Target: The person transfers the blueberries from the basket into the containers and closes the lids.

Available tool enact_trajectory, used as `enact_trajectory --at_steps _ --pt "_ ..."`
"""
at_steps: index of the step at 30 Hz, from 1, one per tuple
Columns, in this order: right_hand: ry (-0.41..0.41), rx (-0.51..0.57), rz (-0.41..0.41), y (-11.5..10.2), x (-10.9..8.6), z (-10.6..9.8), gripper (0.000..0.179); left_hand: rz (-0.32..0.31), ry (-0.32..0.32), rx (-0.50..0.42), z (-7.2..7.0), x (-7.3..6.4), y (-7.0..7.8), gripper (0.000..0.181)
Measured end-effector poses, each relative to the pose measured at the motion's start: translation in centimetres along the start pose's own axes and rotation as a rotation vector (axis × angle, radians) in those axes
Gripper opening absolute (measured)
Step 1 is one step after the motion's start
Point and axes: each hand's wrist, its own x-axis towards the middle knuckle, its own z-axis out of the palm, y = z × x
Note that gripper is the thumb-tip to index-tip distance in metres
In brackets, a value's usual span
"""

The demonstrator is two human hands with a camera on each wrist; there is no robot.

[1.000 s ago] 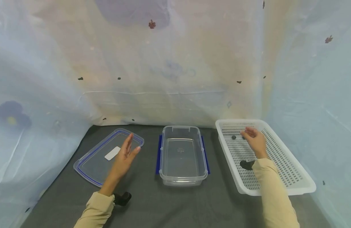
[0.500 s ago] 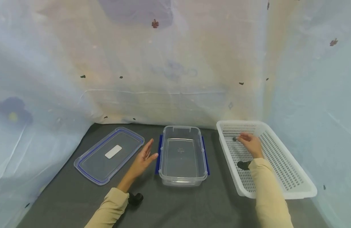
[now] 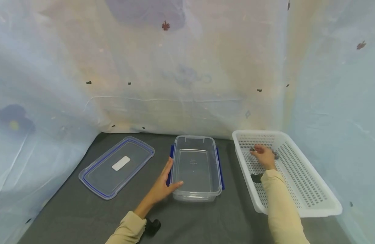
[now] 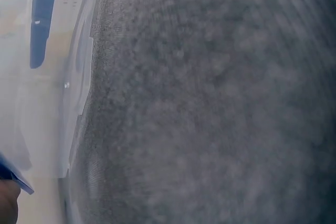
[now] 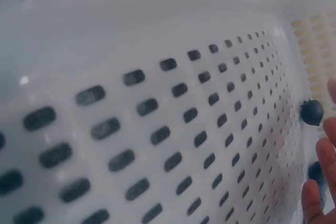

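Observation:
My left hand [image 3: 161, 186] is at the near left corner of a clear plastic container [image 3: 193, 169] with blue side clips. Its fingers lie straight along the left side, and the thumb reaches over the near rim. The left wrist view shows the container's clear wall [image 4: 79, 77] and a bit of a finger [image 4: 8, 200]. My right hand [image 3: 264, 157] is low inside a white perforated basket [image 3: 315, 176], fingers loosely bent. Close to its fingertips lies a blueberry [image 5: 312, 112], apart from them. Another blueberry [image 5: 315, 171] is partly hidden behind the fingers and thumb.
A clear lid [image 3: 108, 181] with a blue seal and a white label lies on the grey cloth [image 3: 187, 223], left of the container. A patterned sheet [image 3: 205, 84] hangs behind and on both sides. Black wrist cameras [image 3: 152, 226] are worn on both wrists.
My left hand has moved right, from over the lid to the container's near left corner. My right hand has shifted slightly left and lower in the basket, towards a blueberry.

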Motion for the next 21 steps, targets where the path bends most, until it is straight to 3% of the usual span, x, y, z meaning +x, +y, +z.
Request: enact_trajectory --at_steps 9,21 --pt "-0.056 -0.063 0.01 0.8 0.6 0.0 0.048 -0.095 -0.048 0.049 0.4 -0.1 0.2 0.113" --pt "-0.05 -0.124 -0.017 1.0 1.0 0.4 0.041 -0.114 -0.056 0.084 0.4 -0.2 0.4 0.116"
